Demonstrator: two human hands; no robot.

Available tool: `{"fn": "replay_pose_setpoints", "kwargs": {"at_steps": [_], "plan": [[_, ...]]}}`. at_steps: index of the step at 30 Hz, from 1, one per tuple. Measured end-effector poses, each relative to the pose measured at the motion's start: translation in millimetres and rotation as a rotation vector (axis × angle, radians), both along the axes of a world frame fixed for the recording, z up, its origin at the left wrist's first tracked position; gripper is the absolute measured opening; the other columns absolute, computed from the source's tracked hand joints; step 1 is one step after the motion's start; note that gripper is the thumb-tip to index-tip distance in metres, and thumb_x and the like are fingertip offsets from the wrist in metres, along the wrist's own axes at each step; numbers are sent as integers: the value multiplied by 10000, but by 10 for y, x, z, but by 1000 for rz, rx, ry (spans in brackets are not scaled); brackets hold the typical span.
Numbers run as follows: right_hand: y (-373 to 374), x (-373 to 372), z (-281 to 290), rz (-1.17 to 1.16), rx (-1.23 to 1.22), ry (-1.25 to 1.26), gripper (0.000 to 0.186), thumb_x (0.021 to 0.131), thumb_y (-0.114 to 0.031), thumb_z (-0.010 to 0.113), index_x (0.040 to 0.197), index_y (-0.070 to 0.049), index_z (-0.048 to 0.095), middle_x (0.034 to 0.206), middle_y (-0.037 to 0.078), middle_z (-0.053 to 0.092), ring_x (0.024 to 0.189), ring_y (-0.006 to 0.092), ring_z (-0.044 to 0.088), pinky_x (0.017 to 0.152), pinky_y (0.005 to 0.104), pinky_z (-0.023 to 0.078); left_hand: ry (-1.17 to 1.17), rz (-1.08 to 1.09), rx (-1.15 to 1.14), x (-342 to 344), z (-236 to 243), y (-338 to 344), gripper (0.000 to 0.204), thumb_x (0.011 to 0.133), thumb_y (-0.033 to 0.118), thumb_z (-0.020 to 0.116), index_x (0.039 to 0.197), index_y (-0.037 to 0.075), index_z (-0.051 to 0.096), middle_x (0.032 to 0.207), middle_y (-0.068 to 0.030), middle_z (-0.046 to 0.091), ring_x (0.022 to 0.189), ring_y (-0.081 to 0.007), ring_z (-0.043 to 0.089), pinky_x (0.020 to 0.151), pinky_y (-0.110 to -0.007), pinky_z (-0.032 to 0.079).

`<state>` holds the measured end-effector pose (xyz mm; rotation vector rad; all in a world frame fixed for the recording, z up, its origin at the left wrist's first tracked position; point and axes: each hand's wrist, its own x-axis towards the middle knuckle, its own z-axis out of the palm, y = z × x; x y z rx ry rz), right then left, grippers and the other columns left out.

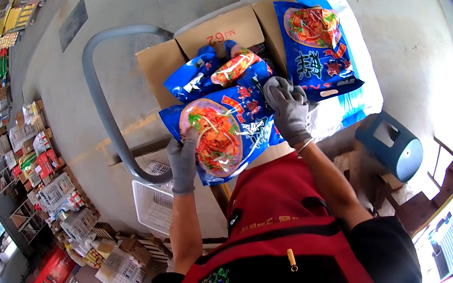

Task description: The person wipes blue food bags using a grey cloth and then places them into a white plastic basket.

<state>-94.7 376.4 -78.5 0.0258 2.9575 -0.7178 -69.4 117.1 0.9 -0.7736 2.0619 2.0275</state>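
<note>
Both my hands wear grey gloves. My left hand (184, 158) grips the left side of a blue food bag (252, 121) printed with a bowl of red noodles, its thumb over the front. The bag lies tilted across the near side of an open cardboard box (162, 64). At the bag's right edge, my right hand (292, 115) is closed on a bunched grey cloth (276, 86). More blue bags (192, 77) lie inside the box behind the held one. To the right, a similar blue bag (315, 55) lies flat on a white-and-blue sack (362, 66).
A grey tubular handle (100, 95) curves up left of the box. Below it stands a white plastic basket (152, 208). A blue stool-like object (390, 145) is at the right. Shelved and stacked goods (40, 160) line the far left.
</note>
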Motion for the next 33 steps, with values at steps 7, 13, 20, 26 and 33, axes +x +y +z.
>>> {"fn": "replay_pose_setpoints", "kwargs": {"at_steps": [7,13,20,26,33], "plan": [[-1291,-391,530,517,-162,169,552,755,-173,611,1286,-303,538,1276,14,556,1273,270,421,1009,740,165,-10,177,152,102,-160,-49,116,882,80,649,975,17,678,880,11,665,767,-42,589,722,-225,507],[-352,-384,188,414,-53,28,370,694,-192,699,1042,-313,668,1099,-96,620,1153,236,489,821,482,396,359,-346,-505,255,26,185,122,837,45,652,943,-16,649,923,-110,681,758,-213,667,703,-293,523],[78,-284,137,118,-368,102,252,791,-96,523,970,-108,701,1067,88,677,912,359,609,811,436,496,501,-453,-586,327,164,289,135,804,37,685,931,14,644,956,-149,662,744,-283,659,656,-320,515],[-418,-19,816,336,-377,180,435,744,15,528,1137,-132,645,1085,68,658,1072,276,576,897,403,431,424,-428,-643,306,341,240,135,775,-8,681,905,-21,645,988,-175,668,805,-266,670,717,-335,522],[294,-289,256,-159,-477,180,446,802,-60,522,1244,-19,563,1194,186,612,1111,347,564,960,418,407,163,406,26,-93,483,115,182,821,84,632,988,14,648,929,-66,662,823,-156,649,751,-286,539]]}}
